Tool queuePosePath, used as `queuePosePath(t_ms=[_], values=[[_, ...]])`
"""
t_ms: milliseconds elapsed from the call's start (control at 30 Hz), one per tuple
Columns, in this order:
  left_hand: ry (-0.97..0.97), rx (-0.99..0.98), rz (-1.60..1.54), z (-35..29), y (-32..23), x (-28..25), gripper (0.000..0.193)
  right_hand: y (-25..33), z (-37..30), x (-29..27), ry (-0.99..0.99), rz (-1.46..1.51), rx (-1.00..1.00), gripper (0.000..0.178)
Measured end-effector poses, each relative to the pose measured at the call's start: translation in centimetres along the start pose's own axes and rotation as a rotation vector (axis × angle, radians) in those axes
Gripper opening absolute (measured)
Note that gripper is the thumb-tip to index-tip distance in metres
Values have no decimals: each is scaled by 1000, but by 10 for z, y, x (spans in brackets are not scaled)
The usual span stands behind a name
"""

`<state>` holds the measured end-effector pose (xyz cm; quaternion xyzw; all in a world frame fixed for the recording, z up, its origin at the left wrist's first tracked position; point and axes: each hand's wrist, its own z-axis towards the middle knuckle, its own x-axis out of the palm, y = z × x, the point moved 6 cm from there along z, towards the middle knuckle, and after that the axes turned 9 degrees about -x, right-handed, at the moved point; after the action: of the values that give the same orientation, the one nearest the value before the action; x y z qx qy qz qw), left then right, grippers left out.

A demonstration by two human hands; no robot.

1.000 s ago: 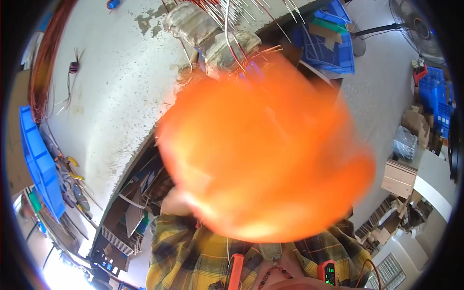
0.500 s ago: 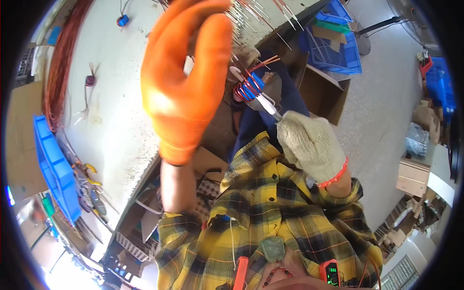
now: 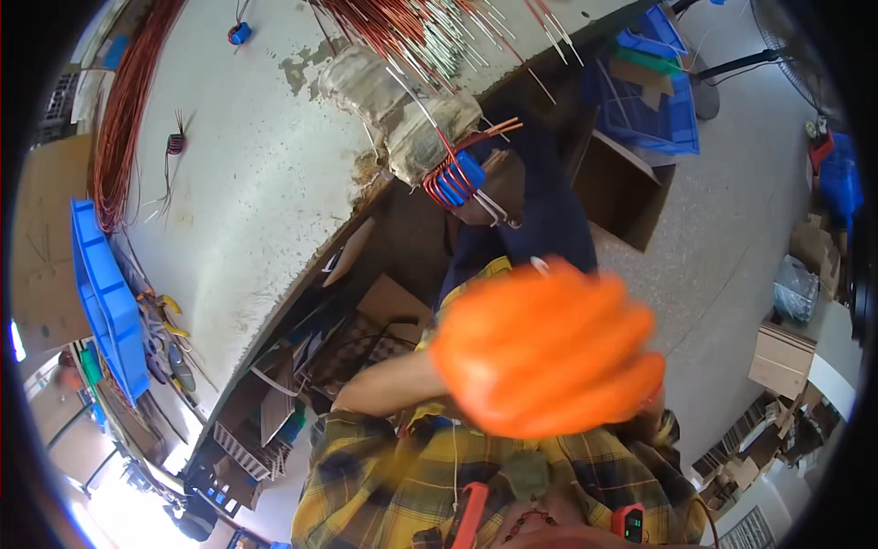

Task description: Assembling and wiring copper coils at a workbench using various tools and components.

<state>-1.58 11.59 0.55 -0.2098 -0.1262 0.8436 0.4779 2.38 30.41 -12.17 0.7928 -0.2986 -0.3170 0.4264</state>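
Note:
My left hand (image 3: 549,352), in an orange glove, is smeared by motion in front of my shirt. It reaches across to the right and covers my right hand, of which little more than a bit of red cuff near the wrist shows. What either hand holds is hidden. A small pale tip (image 3: 540,266) pokes out above the orange glove. Farther off, a blue ring-shaped core wound with red copper wire (image 3: 457,178) rests against the cloth-wrapped block (image 3: 430,137) at the table edge. Bare wire ends stick out of the coil on two sides.
Bundles of red wire with stripped ends (image 3: 402,32) lie at the table's far side. Two small wound coils, a long wire bundle (image 3: 133,110), a blue tray (image 3: 110,302) and pliers (image 3: 169,316) are at left. An open cardboard box (image 3: 622,192) and blue crates (image 3: 654,101) stand on the floor.
My left hand has swung down and to the right, from over the table to over my right hand. The right hand has drawn back from the coil, whose white-sleeved rod is gone from it.

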Motion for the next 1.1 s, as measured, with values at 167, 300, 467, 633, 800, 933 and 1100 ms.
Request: queuePosePath(t_ms=[167,300,467,633,800,933,1100], values=[[99,-753,-88,45,109,-62,40,71,55,3,-84,-318,-415,16],[51,-647,149,15,136,-67,19,84,65,9,-102,-48,-235,18],[-105,-903,12,-7,135,-86,15,127,76,7,-63,-12,-459,19],[37,-838,131,7,134,-74,14,45,74,27,311,1214,292,33],[94,156,322,27,60,-40,17,80,94,24,476,1003,-377,26],[196,-128,128,-40,-5,14,34,72,66,33,258,189,-359,25],[438,-78,-85,-77,-33,70,27,-12,2,-4,120,164,-55,17]])
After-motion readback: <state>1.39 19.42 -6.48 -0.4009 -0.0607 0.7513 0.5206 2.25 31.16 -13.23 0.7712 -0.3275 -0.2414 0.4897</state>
